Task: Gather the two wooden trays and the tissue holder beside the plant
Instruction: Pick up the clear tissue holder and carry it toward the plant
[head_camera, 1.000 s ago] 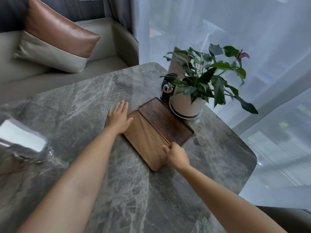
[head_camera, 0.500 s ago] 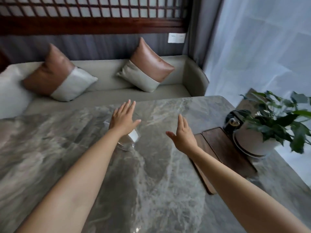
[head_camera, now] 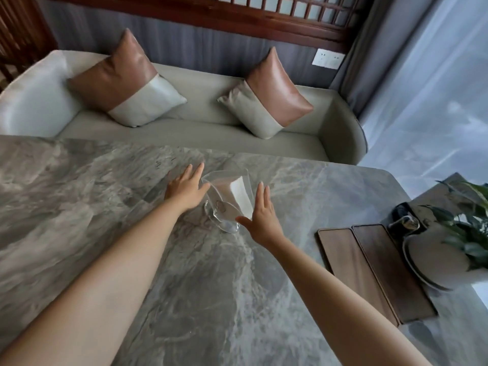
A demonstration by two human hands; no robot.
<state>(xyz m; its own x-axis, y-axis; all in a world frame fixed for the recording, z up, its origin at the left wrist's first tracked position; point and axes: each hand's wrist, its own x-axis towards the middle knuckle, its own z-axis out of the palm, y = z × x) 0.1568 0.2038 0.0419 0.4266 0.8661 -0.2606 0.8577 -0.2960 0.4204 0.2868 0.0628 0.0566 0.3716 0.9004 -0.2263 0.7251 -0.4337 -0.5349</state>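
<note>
The left hand (head_camera: 184, 188) lies flat-fingered and spread against the left side of the clear tissue holder (head_camera: 225, 200), gripping nothing. The holder stands mid-table on the grey marble table (head_camera: 105, 207), its long axis running from near-left to far-right, white tissues (head_camera: 241, 198) upright inside. The right hand (head_camera: 260, 219), fingers straight and apart, flanks its right side. Well to the right, two wooden trays (head_camera: 369, 270) lie side by side, long axes running away from the viewer, just beside the plant (head_camera: 464, 233) in its white pot
</note>
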